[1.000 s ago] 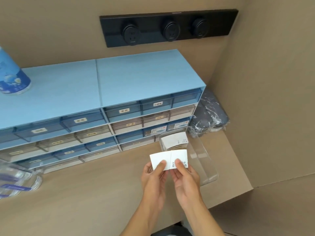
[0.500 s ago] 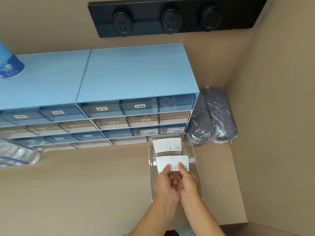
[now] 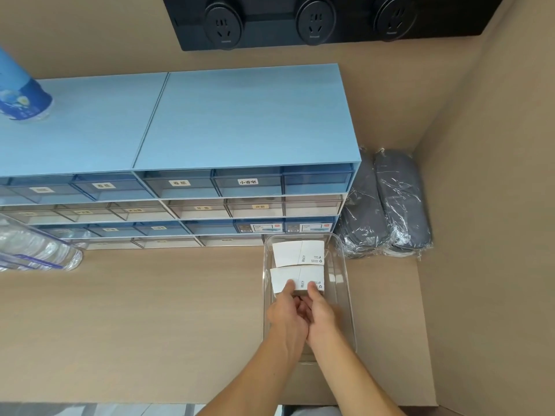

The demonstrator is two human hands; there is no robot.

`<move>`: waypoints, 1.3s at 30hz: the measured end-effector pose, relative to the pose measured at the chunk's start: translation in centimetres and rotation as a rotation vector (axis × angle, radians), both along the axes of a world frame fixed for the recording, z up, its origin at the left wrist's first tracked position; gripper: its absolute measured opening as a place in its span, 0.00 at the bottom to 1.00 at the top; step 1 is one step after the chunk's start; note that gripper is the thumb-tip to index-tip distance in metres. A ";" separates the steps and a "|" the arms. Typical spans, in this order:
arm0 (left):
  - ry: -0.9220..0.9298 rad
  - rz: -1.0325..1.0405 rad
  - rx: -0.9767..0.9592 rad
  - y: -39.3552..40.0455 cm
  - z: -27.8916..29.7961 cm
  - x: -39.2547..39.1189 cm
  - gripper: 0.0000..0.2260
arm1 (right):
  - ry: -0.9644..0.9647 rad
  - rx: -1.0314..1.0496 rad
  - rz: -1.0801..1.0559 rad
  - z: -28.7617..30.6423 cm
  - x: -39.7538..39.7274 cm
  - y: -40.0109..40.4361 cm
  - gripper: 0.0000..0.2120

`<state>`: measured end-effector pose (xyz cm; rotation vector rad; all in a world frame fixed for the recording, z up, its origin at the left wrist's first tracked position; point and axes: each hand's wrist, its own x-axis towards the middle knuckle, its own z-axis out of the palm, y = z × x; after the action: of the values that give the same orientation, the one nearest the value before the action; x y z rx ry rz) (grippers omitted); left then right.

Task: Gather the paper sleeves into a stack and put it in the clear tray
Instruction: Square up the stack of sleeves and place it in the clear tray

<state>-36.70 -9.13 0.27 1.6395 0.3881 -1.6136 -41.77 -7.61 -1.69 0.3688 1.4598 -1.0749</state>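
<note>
A stack of white paper sleeves [image 3: 295,277] lies inside the clear tray [image 3: 345,283], in its middle part. My left hand [image 3: 286,313] holds the stack's near left edge and my right hand [image 3: 319,310] holds its near right edge, thumbs on top. A second stack of white sleeves [image 3: 297,252] rests flat at the tray's far end, touched by neither hand. The tray stands on the tan table just in front of the drawer unit.
A blue drawer unit [image 3: 240,127] runs along the back, close behind the tray. Grey pouches in plastic wrap [image 3: 387,205] lie at the right by the cardboard wall. A blue bottle [image 3: 21,97] stands on the drawers; clear plastic containers [image 3: 36,250] sit at the left.
Both hands carried the sleeve stack from above the table, left of the tray, forward and down into the tray. The camera has tilted down and closer.
</note>
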 end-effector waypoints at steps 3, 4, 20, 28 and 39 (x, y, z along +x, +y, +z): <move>-0.055 -0.059 -0.009 -0.2 -0.3 0.0 0.12 | 0.052 0.032 -0.012 -0.4 0.1 -0.1 0.13; -0.077 -0.084 -0.016 -0.2 -0.5 0.0 0.12 | 0.058 0.030 -0.019 -0.5 0.2 0.0 0.13; -0.388 -0.491 -0.053 -0.7 -1.4 0.6 0.17 | 0.218 0.010 0.221 0.3 -0.6 -0.6 0.18; -0.374 -0.478 -0.077 -0.5 -1.2 0.6 0.16 | 0.315 0.020 0.271 0.3 -0.1 -0.8 0.22; -0.204 -0.376 -0.078 -0.2 -1.2 0.9 0.13 | 0.260 -0.016 0.294 1.3 -0.5 0.3 0.17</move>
<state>-35.78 -9.36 -0.96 1.8753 -0.0941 -1.6809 -42.22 -7.36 -0.39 -0.0016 1.6740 -0.9187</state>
